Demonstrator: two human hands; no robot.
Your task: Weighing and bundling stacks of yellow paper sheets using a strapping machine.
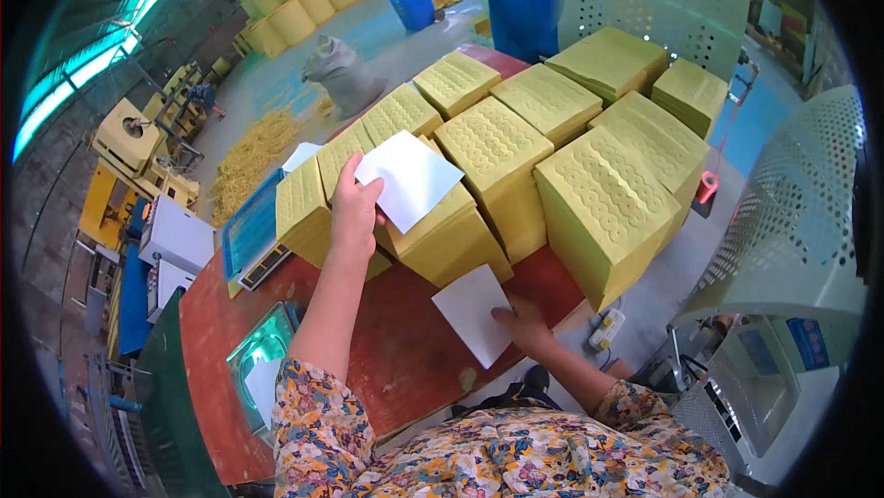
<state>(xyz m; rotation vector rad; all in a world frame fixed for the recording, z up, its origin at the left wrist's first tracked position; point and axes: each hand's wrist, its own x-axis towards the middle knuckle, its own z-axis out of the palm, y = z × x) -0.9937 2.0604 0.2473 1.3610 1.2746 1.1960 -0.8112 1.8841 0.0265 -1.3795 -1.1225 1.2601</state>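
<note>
Across a scuffed red tabletop [396,351], a squarish white paper sheet [410,180] is pinched by the left hand [354,211] over embossed yellow paper stacks [494,134]; rightward and nearer, a rectangular white paper sheet [471,312] is gripped by the right hand [525,323].

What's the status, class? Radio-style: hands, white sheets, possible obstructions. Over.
Left hand gripping white sheet over yellow stack. Right hand gripping second white sheet, nearer the body. Possible obstruction: other yellow stacks crowding red table.
</note>
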